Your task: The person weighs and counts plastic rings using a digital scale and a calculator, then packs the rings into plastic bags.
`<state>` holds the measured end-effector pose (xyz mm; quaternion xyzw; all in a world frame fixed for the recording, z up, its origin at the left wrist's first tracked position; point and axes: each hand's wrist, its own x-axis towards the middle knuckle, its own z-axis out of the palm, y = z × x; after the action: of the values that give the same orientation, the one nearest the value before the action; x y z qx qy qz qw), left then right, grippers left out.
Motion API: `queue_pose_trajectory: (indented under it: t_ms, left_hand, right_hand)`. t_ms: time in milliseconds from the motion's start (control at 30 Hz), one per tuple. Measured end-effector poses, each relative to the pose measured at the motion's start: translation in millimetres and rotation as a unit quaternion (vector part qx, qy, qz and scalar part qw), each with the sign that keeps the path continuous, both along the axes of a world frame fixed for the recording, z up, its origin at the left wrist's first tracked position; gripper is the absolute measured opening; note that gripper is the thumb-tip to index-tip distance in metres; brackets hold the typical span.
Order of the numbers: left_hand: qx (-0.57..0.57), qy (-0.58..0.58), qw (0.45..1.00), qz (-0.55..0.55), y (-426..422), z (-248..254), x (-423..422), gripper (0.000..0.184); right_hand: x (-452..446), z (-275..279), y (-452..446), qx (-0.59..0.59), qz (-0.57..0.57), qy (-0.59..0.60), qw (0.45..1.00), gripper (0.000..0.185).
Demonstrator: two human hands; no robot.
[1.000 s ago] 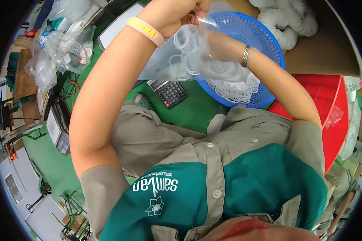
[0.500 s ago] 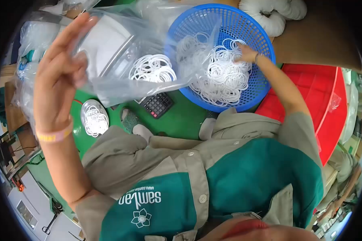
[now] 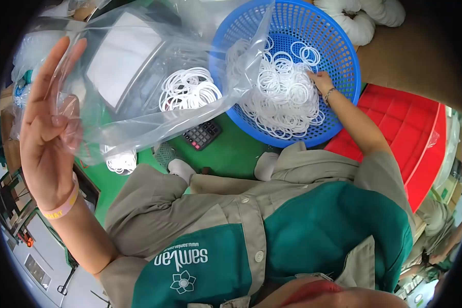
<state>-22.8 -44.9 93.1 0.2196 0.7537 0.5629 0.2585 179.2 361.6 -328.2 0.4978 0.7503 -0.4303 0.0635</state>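
Note:
My left hand [image 3: 51,123] is raised at the far left, two fingers stretched up against the clear plastic bag [image 3: 138,128] and the others curled onto its film. The bag spreads from this hand towards the basket, its edge overlapping the basket's left side. White rings [image 3: 190,90] show through the film. In the blue basket [image 3: 344,56] lies a heap of white rings [image 3: 287,97]. My right hand [image 3: 321,82] is at the heap's right edge, its fingertips together on rings.
A calculator [image 3: 203,134] lies on the green floor [image 3: 236,154] near my feet. More white rings [image 3: 121,161] are at the left. A red crate [image 3: 400,133] stands right of the basket, with white bundles [image 3: 357,25] behind. Part of another person [image 3: 436,226] shows at far right.
Since a second ago my hands have moved apart, the left to the far left and the right into the basket. The bag is now spread wide, and rings beneath it have come into view.

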Motion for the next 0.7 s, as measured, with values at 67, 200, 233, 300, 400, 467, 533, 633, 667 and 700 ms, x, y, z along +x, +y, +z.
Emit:
queue_pose_trajectory:
  t_ms: [67, 200, 233, 300, 400, 467, 533, 633, 667, 700]
  left_hand:
    - [-0.003, 0.001, 1.000, 0.005, 0, 0, 3, 0.068]
    - [0.016, -0.004, 1.000, 0.014, -3, -1, 3, 0.066]
    - [0.015, -0.004, 1.000, 0.014, -4, -1, 3, 0.066]
    - [0.017, -0.008, 1.000, 0.010, -5, 1, 4, 0.067]
    - [0.022, -0.022, 1.000, -0.004, -8, 3, 3, 0.067]
    - [0.022, -0.031, 0.999, -0.013, -7, 4, 4, 0.066]
    - [0.014, -0.015, 1.000, -0.002, -9, 3, 4, 0.065]
    - [0.012, -0.009, 0.999, -0.037, -15, 3, -1, 0.054]
    - [-0.020, 0.026, 0.999, 0.033, -13, 1, 6, 0.047]
    - [-0.035, 0.048, 0.997, 0.041, -13, 1, 8, 0.044]
  right_hand:
    - [-11, 33, -29, -0.033, -0.052, -0.015, 0.998, 0.050]
    - [-24, 42, -43, -0.296, -0.052, -0.040, 0.953, 0.047]
    - [-28, 55, -53, -0.360, -0.055, -0.017, 0.931, 0.044]
    - [-28, 44, -55, -0.407, 0.037, 0.026, 0.912, 0.045]
    - [-43, 64, -72, -0.443, 0.100, 0.044, 0.890, 0.054]
    - [-49, 54, -78, -0.452, 0.130, 0.082, 0.879, 0.057]
    - [-53, 65, -95, -0.484, 0.097, 0.146, 0.857, 0.056]
    - [-58, 47, -108, -0.467, 0.094, 0.176, 0.862, 0.051]
    - [-58, 49, -108, -0.466, 0.078, 0.165, 0.866, 0.049]
    - [-59, 54, -107, -0.455, 0.079, 0.161, 0.872, 0.049]
